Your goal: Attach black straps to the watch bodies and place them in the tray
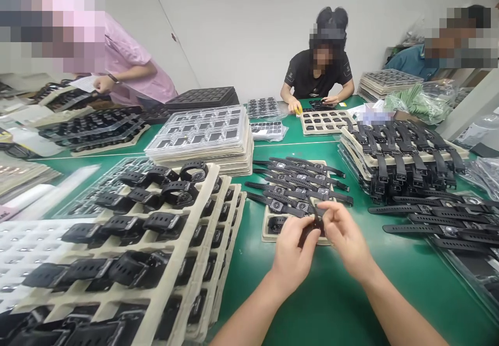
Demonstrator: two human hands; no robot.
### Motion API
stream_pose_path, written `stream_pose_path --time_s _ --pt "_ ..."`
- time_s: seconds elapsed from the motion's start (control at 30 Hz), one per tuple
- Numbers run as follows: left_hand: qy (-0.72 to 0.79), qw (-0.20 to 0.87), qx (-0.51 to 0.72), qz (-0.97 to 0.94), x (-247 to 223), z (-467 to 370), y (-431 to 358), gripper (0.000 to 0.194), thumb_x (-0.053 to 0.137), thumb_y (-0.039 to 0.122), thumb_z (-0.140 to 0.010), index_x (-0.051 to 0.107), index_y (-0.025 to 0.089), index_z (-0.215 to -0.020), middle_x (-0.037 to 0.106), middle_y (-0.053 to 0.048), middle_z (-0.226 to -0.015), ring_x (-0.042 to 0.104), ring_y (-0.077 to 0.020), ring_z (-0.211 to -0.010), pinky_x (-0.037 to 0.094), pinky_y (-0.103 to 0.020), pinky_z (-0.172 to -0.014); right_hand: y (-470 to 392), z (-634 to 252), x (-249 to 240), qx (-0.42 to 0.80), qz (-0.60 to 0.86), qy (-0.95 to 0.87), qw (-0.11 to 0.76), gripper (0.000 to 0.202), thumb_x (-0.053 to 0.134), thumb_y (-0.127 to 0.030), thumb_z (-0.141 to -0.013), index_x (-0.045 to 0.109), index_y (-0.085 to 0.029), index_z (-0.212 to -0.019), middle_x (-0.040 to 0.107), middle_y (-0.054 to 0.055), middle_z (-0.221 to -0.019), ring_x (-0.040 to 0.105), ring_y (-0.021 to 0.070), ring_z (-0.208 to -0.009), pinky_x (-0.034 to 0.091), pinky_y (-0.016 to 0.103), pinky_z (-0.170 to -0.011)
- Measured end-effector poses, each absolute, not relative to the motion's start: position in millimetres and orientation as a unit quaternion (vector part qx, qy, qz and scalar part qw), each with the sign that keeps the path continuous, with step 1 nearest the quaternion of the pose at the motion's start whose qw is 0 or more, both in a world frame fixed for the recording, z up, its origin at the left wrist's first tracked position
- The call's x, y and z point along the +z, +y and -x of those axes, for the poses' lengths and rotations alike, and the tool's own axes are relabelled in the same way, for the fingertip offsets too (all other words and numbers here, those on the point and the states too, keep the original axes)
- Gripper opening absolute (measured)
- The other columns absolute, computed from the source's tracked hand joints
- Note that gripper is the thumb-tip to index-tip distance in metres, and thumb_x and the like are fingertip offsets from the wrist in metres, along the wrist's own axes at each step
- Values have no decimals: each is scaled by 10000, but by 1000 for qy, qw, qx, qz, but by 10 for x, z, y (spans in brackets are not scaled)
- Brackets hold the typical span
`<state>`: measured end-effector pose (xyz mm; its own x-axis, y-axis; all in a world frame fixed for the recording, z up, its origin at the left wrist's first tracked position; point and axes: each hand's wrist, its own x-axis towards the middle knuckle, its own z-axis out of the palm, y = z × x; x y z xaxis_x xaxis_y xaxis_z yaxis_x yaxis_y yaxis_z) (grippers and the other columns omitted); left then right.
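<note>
Over the near end of a beige tray (pixel 268 234), my left hand (pixel 294 252) is closed round a black smartwatch (pixel 307 234), largely covered by the fingers. My right hand (pixel 343 234) meets it from the right, its thumb and fingers bent around the raised black strap (pixel 314 208). Behind the hands, several black watches (pixel 301 179) lie in rows across the tray with straps spread flat. One watch with a looped strap (pixel 276 223) sits in the tray just left of my left hand.
Stacked beige trays of watches (pixel 230 252) fill the left. Clear plastic trays (pixel 198 132) stand behind. At right are another watch stack (pixel 405 151) and loose watches (pixel 448 218). A person in black (pixel 319 75) works opposite; others are at upper left and right.
</note>
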<state>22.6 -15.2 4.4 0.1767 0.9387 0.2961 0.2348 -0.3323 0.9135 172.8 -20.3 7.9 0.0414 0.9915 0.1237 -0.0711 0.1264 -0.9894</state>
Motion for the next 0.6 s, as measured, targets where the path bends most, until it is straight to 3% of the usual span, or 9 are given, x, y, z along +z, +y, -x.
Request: stream_pose_path --time_s 0.1,0.3,0.47,0.6 --pt "410 249 459 -748 24 -184 -143 284 506 252 -1001 654 211 -1240 730 -102 -1036 649 -247 -951 508 -391 -874 -211 -1692 49 489 475 -503 531 294 724 -517 -885 729 -264 -1034 645 29 -859 557 181 -719 496 314 -659" --pt "340 156 505 -778 -18 -199 -164 366 511 206 -1006 478 195 -1371 713 -114 -1130 668 -221 -970 535 -365 -841 -146 -1689 33 578 436 -399 562 372 739 -576 -849 748 -206 -885 654 34 -742 542 152 -599 462 272 -522" --pt "306 43 513 -801 -14 -191 -126 206 521 128 -991 610 194 -1164 707 -45 -869 643 -169 -757 475 -313 -701 -153 -1681 54 600 421 -372 570 387 762 -569 -832 745 -183 -845 602 12 -651 515 129 -542 442 248 -475" --pt "303 -2 523 -796 -5 -182 -104 198 555 100 -964 656 164 -1121 705 -53 -830 627 -165 -699 448 -315 -649 -166 -1686 46 564 432 -416 568 399 681 -571 -902 748 -179 -873 587 10 -631 517 136 -551 465 261 -512"
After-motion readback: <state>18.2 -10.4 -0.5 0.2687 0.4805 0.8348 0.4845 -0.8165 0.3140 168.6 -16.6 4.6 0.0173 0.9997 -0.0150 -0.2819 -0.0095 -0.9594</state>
